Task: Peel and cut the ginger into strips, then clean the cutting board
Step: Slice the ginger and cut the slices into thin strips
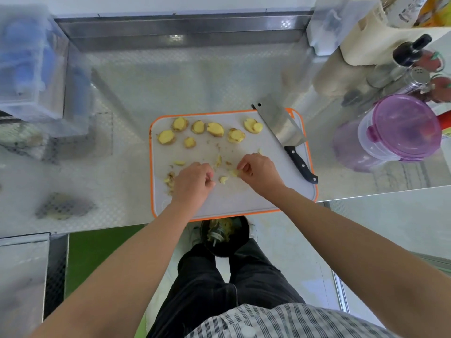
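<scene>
Right hand point(258, 170) pinches a ginger piece point(234, 172) above the cutting board point(244, 198); left hand point(192, 181) curled, contents unclear. Light, firm, probably slippery ginger slices point(214, 129) favour edge grips.

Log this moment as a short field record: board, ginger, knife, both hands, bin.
cutting board: white, orange rim, on metal counter
ginger slices: several, along the board's far edge
cleaver: lying at the board's right edge, unheld
left hand: fingers curled over scraps; hold unclear
right hand: pinches a small ginger piece
bin: on floor below counter edge, holds peelings
</scene>
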`<state>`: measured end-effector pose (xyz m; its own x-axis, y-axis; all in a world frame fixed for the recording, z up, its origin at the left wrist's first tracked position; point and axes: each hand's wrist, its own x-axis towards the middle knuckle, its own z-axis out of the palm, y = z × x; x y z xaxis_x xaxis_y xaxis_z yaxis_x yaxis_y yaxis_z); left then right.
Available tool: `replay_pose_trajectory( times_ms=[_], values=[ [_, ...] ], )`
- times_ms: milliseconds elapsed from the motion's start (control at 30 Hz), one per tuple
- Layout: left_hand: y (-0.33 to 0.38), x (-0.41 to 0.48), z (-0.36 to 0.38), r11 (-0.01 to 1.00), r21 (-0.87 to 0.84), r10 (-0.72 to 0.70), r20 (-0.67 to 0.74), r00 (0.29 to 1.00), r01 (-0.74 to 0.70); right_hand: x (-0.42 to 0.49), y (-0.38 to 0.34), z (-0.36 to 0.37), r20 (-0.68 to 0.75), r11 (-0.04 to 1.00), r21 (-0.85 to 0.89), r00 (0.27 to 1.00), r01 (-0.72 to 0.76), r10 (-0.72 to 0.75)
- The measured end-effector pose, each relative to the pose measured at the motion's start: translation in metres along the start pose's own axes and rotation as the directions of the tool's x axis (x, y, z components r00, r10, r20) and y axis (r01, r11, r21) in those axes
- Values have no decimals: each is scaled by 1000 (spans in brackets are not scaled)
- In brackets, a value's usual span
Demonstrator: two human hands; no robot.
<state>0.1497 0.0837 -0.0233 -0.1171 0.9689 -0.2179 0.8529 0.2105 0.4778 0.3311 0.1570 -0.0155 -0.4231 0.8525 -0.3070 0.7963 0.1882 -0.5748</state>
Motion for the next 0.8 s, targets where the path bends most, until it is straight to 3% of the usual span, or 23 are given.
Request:
replay_pose_trajectory(
  times_ms=[100,167,300,600,700,800],
  values=[
    [3,1,0,1000,11,14,-30,999,-14,-4,2,-6,-87,992,125,996,2,9],
    [8,3,0,999,17,44,-46,998,-43,-6,8,-11,-119,996,84,993,8,3],
    [27,10,6,996,1,94,-46,995,-94,-13,22,-13,-49,999,-34,998,27,-29],
    [39,19,18,999,6,37,-26,999,-37,-5,17,-11,50,981,-191,998,36,-27],
    [36,20,17,998,-35,46,-10,999,-47,-3,19,-14,50,995,-101,999,11,-6],
    [34,21,17,996,-60,60,5,998,-60,-1,23,-19,-89,997,77,996,-25,31]
  ],
)
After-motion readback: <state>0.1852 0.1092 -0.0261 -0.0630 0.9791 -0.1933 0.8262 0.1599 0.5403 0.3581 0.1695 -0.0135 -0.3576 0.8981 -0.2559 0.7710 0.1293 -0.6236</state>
